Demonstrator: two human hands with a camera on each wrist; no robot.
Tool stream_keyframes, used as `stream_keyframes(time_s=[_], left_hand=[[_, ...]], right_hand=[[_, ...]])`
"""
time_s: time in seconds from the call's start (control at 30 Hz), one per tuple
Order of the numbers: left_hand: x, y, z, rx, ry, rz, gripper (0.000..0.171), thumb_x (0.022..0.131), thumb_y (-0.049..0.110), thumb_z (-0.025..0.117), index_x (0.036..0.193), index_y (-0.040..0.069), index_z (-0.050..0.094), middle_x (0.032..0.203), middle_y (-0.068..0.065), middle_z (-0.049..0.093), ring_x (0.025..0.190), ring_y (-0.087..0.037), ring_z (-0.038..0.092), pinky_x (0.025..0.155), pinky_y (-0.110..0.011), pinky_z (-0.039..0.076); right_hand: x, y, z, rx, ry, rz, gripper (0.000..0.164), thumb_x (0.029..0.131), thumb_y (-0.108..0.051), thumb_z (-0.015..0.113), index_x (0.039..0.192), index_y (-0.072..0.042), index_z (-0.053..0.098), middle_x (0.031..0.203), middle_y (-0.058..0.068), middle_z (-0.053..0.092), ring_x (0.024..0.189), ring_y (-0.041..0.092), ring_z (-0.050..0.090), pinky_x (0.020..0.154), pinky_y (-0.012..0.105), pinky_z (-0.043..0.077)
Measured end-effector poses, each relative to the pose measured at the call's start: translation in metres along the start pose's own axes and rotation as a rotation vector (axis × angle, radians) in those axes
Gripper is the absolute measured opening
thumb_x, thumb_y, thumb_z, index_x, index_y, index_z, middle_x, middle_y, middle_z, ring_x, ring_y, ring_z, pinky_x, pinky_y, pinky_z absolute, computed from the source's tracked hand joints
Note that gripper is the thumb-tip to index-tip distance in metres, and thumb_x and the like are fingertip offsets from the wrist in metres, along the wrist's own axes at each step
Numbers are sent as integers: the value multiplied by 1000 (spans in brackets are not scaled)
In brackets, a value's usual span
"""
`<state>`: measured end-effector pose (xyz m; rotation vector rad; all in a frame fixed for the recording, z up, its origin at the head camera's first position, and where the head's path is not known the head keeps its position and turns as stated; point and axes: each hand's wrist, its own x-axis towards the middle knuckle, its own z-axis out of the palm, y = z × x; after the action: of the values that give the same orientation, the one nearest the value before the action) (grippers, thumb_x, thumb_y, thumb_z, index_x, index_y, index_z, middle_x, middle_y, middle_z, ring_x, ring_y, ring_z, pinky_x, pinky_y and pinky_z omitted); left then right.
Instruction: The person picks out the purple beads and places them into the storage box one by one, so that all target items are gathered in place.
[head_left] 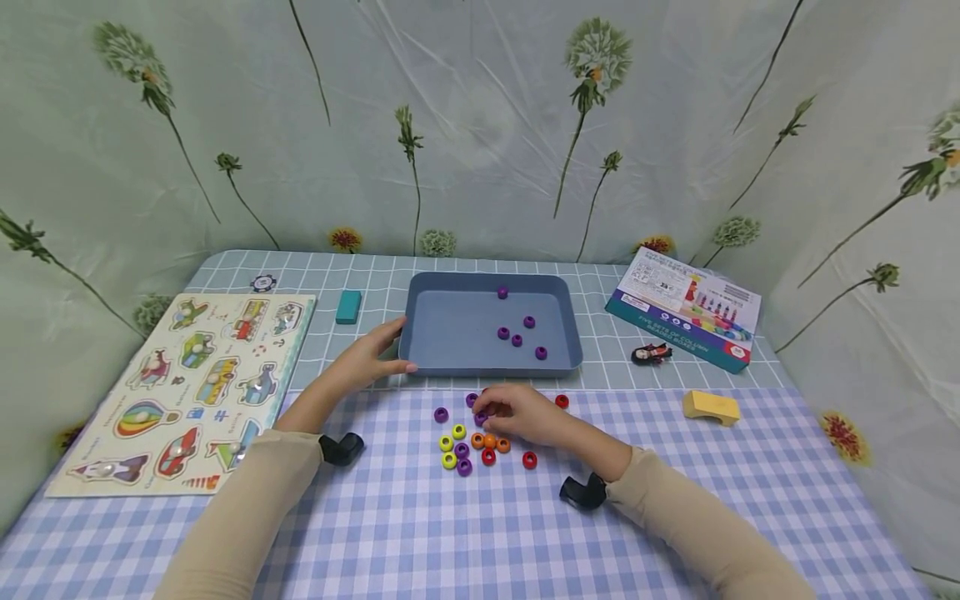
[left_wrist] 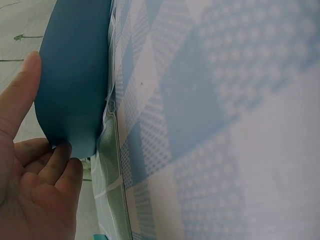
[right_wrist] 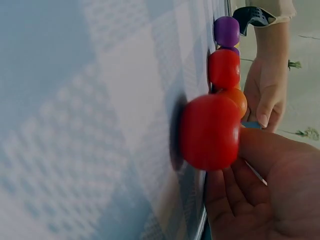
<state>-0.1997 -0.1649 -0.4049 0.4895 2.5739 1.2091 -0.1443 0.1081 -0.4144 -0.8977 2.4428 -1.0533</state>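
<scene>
A blue-grey tray (head_left: pixel 491 372) stands mid-table with several purple beads (head_left: pixel 503 333) inside. My left hand (head_left: pixel 365 358) holds its near left corner, thumb on the front wall; in the left wrist view, curled fingers (left_wrist: pixel 60 162) meet the tray's wall (left_wrist: pixel 75 75). In front of the tray, my right hand (head_left: pixel 525 414) pinches a purple bead (head_left: pixel 482 419) between thumb and index finger, low over a loose cluster. Around it lie yellow beads (head_left: pixel 449 460), orange beads (head_left: pixel 503 445) and red beads (head_left: pixel 529 460). A red bead (right_wrist: pixel 210 132) hides part of the right fingertips in the right wrist view.
A wooden picture puzzle board (head_left: pixel 187 392) lies at the left, beside a teal block (head_left: pixel 348 307) and a poker chip (head_left: pixel 263 283). To the right are a box (head_left: pixel 686 307), a small toy vehicle (head_left: pixel 651 354) and a yellow arch block (head_left: pixel 711 407).
</scene>
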Motion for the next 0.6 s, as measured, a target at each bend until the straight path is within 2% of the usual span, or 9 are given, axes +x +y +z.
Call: stream_keyframes(time_s=[0.1, 0.23, 0.37, 0.47, 0.6], left_hand=[[0, 0, 0, -4, -1, -3, 92, 65, 44, 62, 133, 8, 13, 136, -11, 12, 120, -29, 18, 96, -39, 22], [0, -1, 1, -10, 4, -9, 89, 67, 39, 63, 133, 9, 13, 136, -11, 12, 120, -29, 18, 96, -39, 22], [0, -1, 1, -8, 7, -12, 87, 69, 36, 64, 134, 10, 12, 136, -11, 12, 120, -30, 18, 95, -41, 22], [0, -1, 1, -7, 10, -16, 87, 68, 35, 64, 134, 10, 12, 136, -11, 12, 120, -30, 18, 95, -41, 22], [0, -2, 2, -3, 7, -11, 88, 68, 36, 64, 134, 10, 12, 136, -11, 12, 120, -30, 18, 95, -41, 22]], right_hand=[[1, -1, 0, -33, -11, 4, 16, 75, -16, 61, 91, -18, 59, 81, -10, 52, 71, 6, 47, 62, 17, 43], [3, -4, -6, 42, 13, 6, 19, 74, -15, 61, 93, -15, 59, 82, -9, 53, 72, 6, 49, 64, 18, 44], [7, -8, -22, 137, 101, -41, 21, 75, -9, 60, 95, -8, 59, 87, -3, 55, 76, 9, 50, 68, 20, 45], [10, -17, -38, 191, 186, -72, 20, 75, -2, 58, 96, -1, 57, 89, 6, 55, 78, 16, 51, 69, 24, 46], [17, -17, -56, 261, 264, -30, 22, 77, 1, 55, 98, 5, 55, 92, 14, 54, 80, 23, 52, 68, 27, 47]])
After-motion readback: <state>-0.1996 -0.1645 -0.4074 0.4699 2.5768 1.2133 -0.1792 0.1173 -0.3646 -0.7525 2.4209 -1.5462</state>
